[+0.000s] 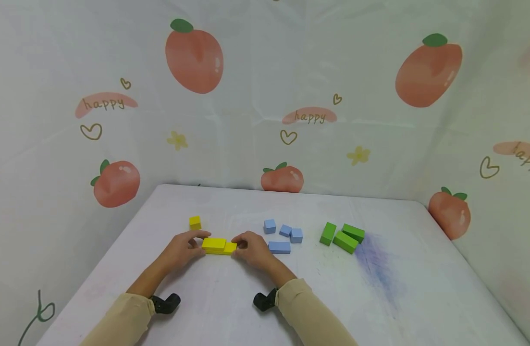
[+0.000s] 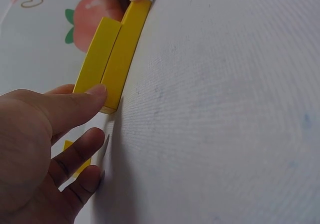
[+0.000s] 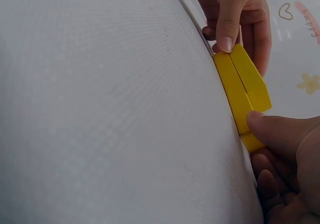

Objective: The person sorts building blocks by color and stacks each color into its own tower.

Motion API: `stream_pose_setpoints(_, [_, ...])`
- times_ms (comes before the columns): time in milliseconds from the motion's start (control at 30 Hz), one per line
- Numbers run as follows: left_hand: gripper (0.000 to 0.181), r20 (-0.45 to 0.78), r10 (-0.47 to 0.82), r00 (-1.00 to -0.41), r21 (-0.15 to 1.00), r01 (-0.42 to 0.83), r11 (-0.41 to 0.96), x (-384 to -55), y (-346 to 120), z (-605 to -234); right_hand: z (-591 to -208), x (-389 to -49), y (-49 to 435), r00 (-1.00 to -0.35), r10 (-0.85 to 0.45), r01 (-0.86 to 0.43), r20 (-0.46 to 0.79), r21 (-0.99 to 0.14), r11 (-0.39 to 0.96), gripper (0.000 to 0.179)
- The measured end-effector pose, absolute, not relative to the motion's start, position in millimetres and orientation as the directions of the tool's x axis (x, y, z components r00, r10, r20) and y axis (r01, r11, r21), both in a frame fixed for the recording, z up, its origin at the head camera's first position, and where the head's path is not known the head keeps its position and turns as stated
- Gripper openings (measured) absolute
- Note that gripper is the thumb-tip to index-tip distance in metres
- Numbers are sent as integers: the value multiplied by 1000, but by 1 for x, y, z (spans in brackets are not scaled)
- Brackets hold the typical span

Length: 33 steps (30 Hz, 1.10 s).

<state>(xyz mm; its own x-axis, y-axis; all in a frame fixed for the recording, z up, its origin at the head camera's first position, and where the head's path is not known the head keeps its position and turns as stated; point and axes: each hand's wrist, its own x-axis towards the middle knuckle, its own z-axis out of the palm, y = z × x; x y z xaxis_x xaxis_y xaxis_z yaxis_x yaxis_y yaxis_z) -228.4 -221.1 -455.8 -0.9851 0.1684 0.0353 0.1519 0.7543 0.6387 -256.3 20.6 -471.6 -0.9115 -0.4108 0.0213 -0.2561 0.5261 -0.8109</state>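
Note:
Two flat yellow blocks are stacked on the table, the shorter upper block (image 1: pixel 214 244) lying flush near the left end of the longer lower block (image 1: pixel 231 248). At the left end my left hand (image 1: pixel 182 251) pinches the stack, its thumb (image 2: pixel 95 95) across the seam of both blocks. My right hand (image 1: pixel 253 250) pinches the lower block's right end, with the thumb (image 3: pixel 260 121) on its near side. The fingers behind the blocks are partly hidden. Just beyond the left hand stands a small yellow cube (image 1: pixel 195 223).
Right of my right hand lie a flat blue block (image 1: pixel 279 247) and three smaller blue pieces (image 1: pixel 270 226). Farther right are three green blocks (image 1: pixel 345 241). The white table (image 1: pixel 420 269) backs onto a printed curtain (image 1: pixel 247 96).

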Motion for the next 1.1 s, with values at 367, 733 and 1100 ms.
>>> stream_pose_setpoints(367, [45,38,170,-985,637,155,755,-227,-220,-456,-472,-256,21,-912,-410,-251,19,-816,520,27])
stream_pose_setpoints(733, [47,58,190,-980,642,182,745,-226,-223,-458,-474,-257,21,-908,-418,-263,25,-811,523,27])
stream_pose_setpoints(1100, [44,205,185,-961,619,274,736,-223,-232,-441,-471,-255,22,-905,-426,-264,22,-813,518,27])
